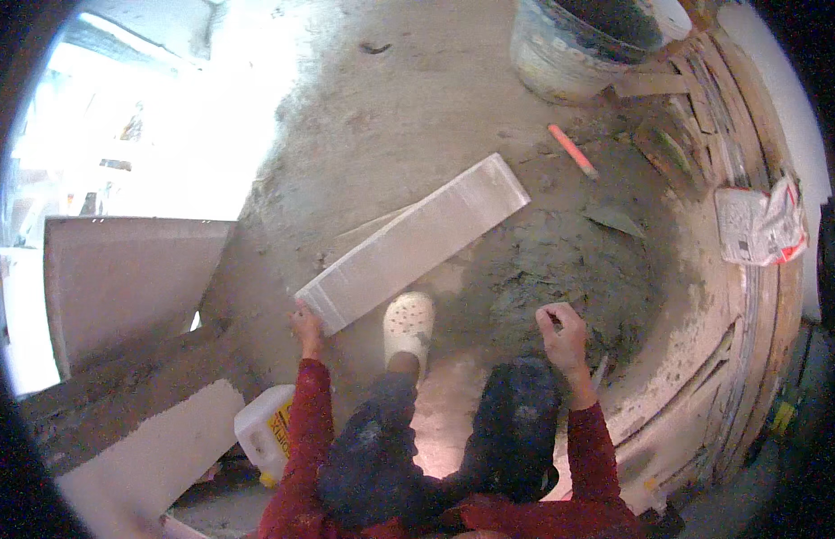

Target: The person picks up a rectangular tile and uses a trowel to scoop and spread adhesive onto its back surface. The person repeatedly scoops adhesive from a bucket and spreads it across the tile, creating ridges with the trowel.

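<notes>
Probably to steady it, my left hand (307,331) grips the near end of the long tile strip (416,242) slanting beside the grey mortar (570,269), while my right hand (564,338) sits curled, seemingly empty.

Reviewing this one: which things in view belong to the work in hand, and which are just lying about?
In the work, it seems:
- long pale panel, left hand gripping its near end
- grey wet mix, beside the curled right hand

Apparently lying about:
- orange-red stick-like object
- crumpled bag
- white jug
- bucket, though possibly related
</notes>
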Available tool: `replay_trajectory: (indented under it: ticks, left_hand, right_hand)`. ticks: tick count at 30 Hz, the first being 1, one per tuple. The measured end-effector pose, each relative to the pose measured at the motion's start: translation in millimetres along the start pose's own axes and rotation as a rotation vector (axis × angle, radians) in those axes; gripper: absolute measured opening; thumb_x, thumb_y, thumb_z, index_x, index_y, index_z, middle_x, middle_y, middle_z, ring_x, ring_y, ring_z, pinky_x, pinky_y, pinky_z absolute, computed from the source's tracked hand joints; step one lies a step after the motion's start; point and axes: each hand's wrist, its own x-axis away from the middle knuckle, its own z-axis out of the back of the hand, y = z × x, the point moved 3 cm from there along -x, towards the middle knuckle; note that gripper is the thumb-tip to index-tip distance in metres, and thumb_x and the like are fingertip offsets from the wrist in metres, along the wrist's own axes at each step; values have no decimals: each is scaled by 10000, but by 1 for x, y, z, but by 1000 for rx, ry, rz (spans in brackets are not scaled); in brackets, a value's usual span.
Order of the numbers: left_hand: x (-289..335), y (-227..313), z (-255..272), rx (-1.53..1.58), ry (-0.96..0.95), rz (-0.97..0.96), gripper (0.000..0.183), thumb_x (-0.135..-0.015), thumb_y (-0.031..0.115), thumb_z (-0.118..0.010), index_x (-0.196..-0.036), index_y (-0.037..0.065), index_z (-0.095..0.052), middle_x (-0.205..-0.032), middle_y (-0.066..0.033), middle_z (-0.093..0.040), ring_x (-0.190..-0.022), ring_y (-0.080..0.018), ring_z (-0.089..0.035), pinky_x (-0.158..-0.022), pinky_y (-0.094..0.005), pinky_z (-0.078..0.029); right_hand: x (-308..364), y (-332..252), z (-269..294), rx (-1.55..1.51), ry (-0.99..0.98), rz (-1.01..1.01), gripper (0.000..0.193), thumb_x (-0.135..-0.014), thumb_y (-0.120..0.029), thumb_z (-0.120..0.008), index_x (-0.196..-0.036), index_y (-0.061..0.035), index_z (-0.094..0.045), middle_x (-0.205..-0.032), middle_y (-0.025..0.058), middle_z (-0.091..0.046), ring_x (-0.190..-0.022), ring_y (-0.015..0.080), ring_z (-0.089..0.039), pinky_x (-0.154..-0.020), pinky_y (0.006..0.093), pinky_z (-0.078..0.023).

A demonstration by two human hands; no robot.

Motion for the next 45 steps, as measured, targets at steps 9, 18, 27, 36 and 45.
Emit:
replay_trajectory:
  ticks: [9, 18, 27, 36, 45]
  left_hand:
    - [-22, -6, 21, 163, -405, -10, 601, -940, 511, -436, -962, -55, -638, -765, -194, -649, -674, -299, -635, -597, -421, -483]
    - [-19, -7, 43, 464, -291, 122, 468, -917, 438, -531, -765, -3, -579, -655, -113, -595, -416, -209, -519, -350, -333, -379]
    - [-4, -1, 86, -208, 158, -400, 423, -936, 358, -521, -979, -57, -594, -693, -112, -621, -512, -213, -566, -453, -348, -448]
    - [57, 41, 57, 179, -200, -435, 319, -952, 278, -507, -1006, -22, -605, -766, -113, -634, -607, -189, -598, -513, -326, -467]
    - [125, 100, 83, 343, -306, -263, 310, -953, 267, -511, -1004, -28, -590, -775, -116, -630, -565, -175, -571, -503, -302, -466]
  right_hand:
    - [65, 48, 66, 244, 420, -81, 144, -858, -145, -629, -923, -19, -604, -897, 125, -612, -815, 285, -591, -744, 356, -482]
    - [165, 166, 73, 383, 265, -523, 343, -878, -336, -612, -922, -10, -518, -911, 184, -550, -819, 342, -554, -723, 440, -444]
    - [134, 141, 65, 408, 198, -450, 338, -861, -301, -616, -963, 2, -506, -843, 239, -600, -830, 426, -590, -734, 514, -455]
    - [107, 157, 106, 376, 162, -384, 289, -901, -282, -538, -962, -2, -568, -846, 249, -593, -822, 446, -591, -692, 531, -461]
    - [208, 55, 119, 539, 262, -643, 333, -967, -314, -438, -1066, -14, -545, -872, 235, -638, -790, 429, -620, -680, 523, -493]
